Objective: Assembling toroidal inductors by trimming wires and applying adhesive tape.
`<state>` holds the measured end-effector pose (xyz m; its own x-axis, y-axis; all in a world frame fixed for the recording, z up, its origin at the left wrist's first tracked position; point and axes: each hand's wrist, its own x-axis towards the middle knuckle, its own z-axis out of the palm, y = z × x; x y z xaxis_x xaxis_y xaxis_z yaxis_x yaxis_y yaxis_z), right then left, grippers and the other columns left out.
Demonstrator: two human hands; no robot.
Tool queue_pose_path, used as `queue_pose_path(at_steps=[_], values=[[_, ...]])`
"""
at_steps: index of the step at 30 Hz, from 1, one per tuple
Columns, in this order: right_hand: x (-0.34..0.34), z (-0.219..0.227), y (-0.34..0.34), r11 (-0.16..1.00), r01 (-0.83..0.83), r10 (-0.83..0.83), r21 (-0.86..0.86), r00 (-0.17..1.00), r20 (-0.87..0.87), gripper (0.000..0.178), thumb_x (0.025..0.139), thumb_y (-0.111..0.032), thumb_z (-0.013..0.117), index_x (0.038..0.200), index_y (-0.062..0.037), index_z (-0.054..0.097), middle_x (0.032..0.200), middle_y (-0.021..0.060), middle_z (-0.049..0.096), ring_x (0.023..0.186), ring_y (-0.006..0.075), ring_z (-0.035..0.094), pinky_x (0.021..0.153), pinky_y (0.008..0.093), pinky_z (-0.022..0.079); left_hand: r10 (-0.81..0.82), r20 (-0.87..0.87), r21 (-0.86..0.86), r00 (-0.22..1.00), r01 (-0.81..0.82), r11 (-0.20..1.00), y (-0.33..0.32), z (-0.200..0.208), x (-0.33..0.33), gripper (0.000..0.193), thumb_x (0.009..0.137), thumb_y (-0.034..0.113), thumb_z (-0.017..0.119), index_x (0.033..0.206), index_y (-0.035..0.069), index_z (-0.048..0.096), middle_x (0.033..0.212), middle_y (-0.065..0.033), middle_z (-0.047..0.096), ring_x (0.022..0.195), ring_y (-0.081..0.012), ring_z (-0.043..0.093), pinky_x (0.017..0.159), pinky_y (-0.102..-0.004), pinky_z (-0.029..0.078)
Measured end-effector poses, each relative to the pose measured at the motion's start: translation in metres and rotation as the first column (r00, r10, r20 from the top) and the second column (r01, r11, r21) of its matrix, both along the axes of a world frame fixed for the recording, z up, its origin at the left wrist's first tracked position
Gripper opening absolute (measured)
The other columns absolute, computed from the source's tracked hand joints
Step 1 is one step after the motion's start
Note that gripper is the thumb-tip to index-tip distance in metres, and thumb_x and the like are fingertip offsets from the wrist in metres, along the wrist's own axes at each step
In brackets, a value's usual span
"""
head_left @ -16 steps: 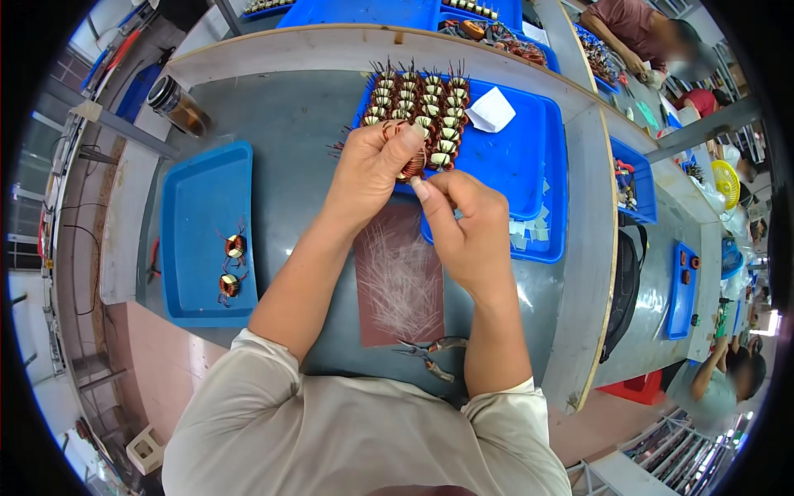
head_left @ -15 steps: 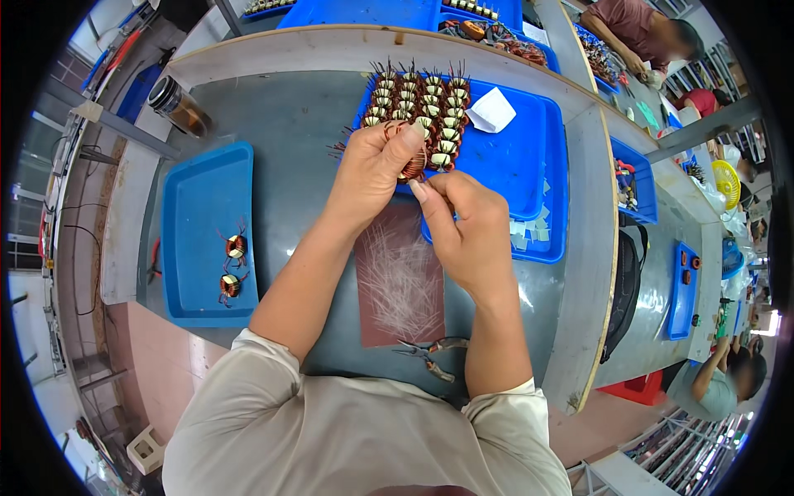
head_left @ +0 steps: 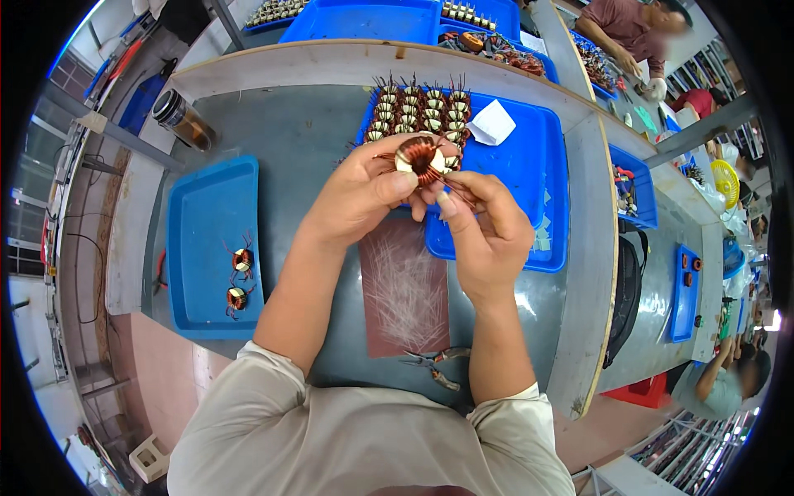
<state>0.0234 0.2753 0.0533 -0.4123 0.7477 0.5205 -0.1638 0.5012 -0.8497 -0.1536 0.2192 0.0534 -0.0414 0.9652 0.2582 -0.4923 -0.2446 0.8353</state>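
Observation:
A copper-wound toroid coil (head_left: pixel 425 162) with cream insulating pieces is held up in front of me, its ring face toward me. My left hand (head_left: pixel 368 186) grips it from the left, thumb on its lower edge. With thumb and forefinger my right hand (head_left: pixel 490 223) pinches the coil's wire leads (head_left: pixel 457 187) at the lower right. Behind the hands, several rows of similar coils (head_left: pixel 407 112) stand in a blue tray (head_left: pixel 517 169), leads pointing up. Below the hands lies a brown mat (head_left: pixel 382 335) strewn with thin clear strips (head_left: pixel 405 289).
Pliers (head_left: pixel 438 364) lie near the table's front edge. At left, a lighter blue tray (head_left: pixel 198 273) holds two coils (head_left: pixel 240 281); a jar (head_left: pixel 182 120) is behind it. White folded paper (head_left: pixel 492 122) rests on the right tray. Wooden partitions (head_left: pixel 591 273) border the bench. Other people (head_left: pixel 624 37) work at right.
The coil has been turned and raised so its ring face shows. My left fingers have shifted around it, and my right hand has moved slightly right with the leads.

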Motion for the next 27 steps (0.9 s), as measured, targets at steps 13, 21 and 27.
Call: queue_pose_path(at_steps=[13,21,27], values=[[0.020,0.000,0.022,0.856,-0.367,0.310,-0.364,0.928,-0.207,0.027,0.094,0.006,0.068,0.120,0.0076,0.068,0.109,0.0122,0.070,0.092,0.0175,0.071,0.084,0.0304,0.058,0.002,0.035,-0.029,0.999,-0.001,1.000,0.002,0.000,-0.001,0.030,0.090,0.002,0.077,0.117,0.004,0.065,0.096,-0.0108,0.074,0.069,-0.0107,0.066,0.055,-0.0220,0.053],[0.021,-0.004,0.030,0.852,-0.463,0.385,-0.245,0.870,-0.308,0.019,0.098,-0.002,0.066,0.113,0.0084,0.072,0.107,0.0164,0.071,0.091,0.0231,0.073,0.082,0.0346,0.061,-0.023,-0.108,-0.119,0.994,0.010,0.993,-0.004,0.009,0.004,0.033,0.087,0.003,0.082,0.116,0.005,0.065,0.096,-0.0030,0.070,0.073,-0.0054,0.061,0.059,-0.0193,0.048],[0.022,-0.002,0.030,0.871,-0.428,0.365,-0.240,0.892,-0.267,0.019,0.100,-0.006,0.067,0.110,0.0087,0.074,0.103,0.0166,0.072,0.090,0.0239,0.073,0.081,0.0357,0.061,-0.012,-0.161,-0.097,0.987,-0.004,0.995,-0.005,0.012,0.006,0.033,0.088,0.006,0.082,0.116,0.004,0.065,0.098,-0.0013,0.069,0.081,-0.0050,0.062,0.065,-0.0203,0.049]])
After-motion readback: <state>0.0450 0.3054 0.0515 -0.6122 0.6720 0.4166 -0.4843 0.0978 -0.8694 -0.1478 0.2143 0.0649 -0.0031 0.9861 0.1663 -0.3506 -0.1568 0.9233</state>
